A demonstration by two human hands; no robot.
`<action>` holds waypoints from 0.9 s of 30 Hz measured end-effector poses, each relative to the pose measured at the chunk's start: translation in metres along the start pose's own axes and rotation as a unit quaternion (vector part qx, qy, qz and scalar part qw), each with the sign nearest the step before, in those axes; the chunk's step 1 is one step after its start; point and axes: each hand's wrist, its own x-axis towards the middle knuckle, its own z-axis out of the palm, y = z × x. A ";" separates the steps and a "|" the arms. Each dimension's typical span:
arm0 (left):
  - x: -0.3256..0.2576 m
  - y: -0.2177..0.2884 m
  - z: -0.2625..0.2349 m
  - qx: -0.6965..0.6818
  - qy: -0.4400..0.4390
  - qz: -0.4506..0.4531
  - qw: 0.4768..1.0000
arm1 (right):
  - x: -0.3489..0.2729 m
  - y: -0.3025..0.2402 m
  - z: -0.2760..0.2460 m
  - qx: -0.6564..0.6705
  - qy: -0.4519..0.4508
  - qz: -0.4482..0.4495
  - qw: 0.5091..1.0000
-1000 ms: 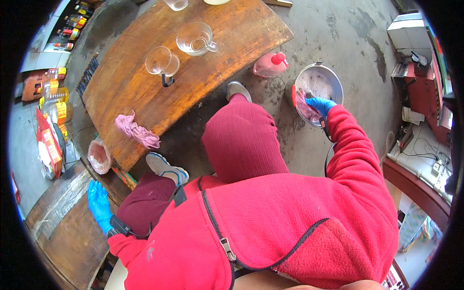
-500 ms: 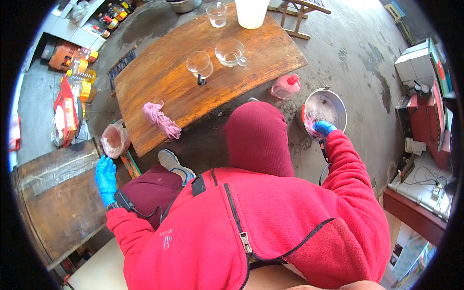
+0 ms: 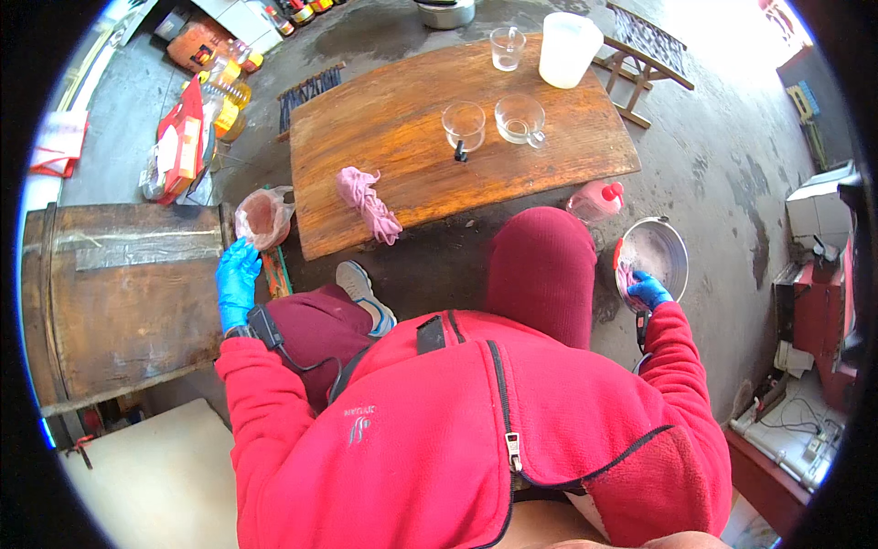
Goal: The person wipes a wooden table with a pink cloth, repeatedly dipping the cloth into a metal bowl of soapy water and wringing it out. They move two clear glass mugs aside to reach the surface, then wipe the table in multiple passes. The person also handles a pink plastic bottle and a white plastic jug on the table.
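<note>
My right hand (image 3: 649, 290), in a blue glove, reaches into a round metal basin (image 3: 678, 240) on the floor at the right. Its fingers are closed on a pink cloth (image 3: 626, 282) at the basin's near left side. Whitish, sudsy-looking water covers the basin's bottom, and something red shows on its left rim. My left hand (image 3: 239, 282), also blue-gloved, is at the near edge of a small bin (image 3: 263, 220) lined with a clear plastic bag. Its fingers are stretched out, and their tips meet the bag's edge.
A low wooden table (image 3: 421, 110) carries a bundled pink cloth (image 3: 368, 205), two glass cups (image 3: 519, 121), a small glass mug (image 3: 507, 48) and a white pitcher (image 3: 569, 51). A pink pump bottle (image 3: 596, 200) stands beside the basin. A wooden cabinet (image 3: 137, 302) is at the left.
The whole view has swung, so the table and basin appear farther right and lower. My right hand stays in the basin with the cloth; my left hand remains by the bin's rim.
</note>
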 end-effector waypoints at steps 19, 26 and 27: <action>0.010 -0.008 -0.013 0.023 -0.017 0.025 0.999 | -0.039 -0.026 -0.019 -0.050 0.296 0.152 0.942; 0.019 -0.011 -0.023 0.037 -0.013 0.022 0.999 | -0.011 -0.001 -0.029 -0.039 0.224 0.119 0.967; 0.018 -0.010 -0.023 0.041 -0.011 0.023 0.999 | -0.005 -0.009 -0.037 -0.075 0.217 0.095 0.969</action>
